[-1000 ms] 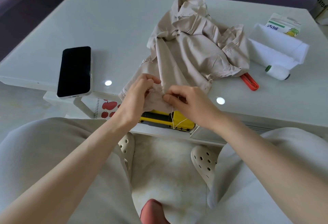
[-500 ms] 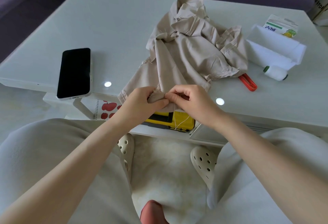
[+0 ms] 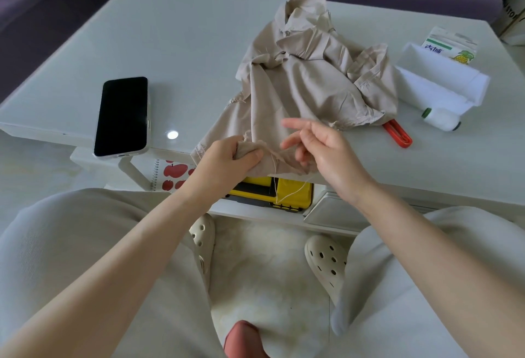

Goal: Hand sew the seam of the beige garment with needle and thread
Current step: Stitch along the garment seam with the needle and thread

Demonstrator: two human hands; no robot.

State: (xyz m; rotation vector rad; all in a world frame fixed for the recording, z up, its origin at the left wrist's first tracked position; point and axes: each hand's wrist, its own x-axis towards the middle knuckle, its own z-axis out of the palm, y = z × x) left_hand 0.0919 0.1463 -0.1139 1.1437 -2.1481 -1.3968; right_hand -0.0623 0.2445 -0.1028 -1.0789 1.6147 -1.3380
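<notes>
White carton (image 3: 450, 42) bears blue Chinese characters (too small to read), beside pineapple picture.

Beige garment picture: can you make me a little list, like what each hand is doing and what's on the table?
Left hand: grips the beige garment's near edge
Right hand: fingers spread over the cloth; needle not visible
Thread: hangs slack from the edge
Table: phone at left; red tool and white spool at right
Lower shelf: yellow box

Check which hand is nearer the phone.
Left. The left hand grips the beige garment just right of the phone; the right hand is farther right, beyond the left hand.
</notes>
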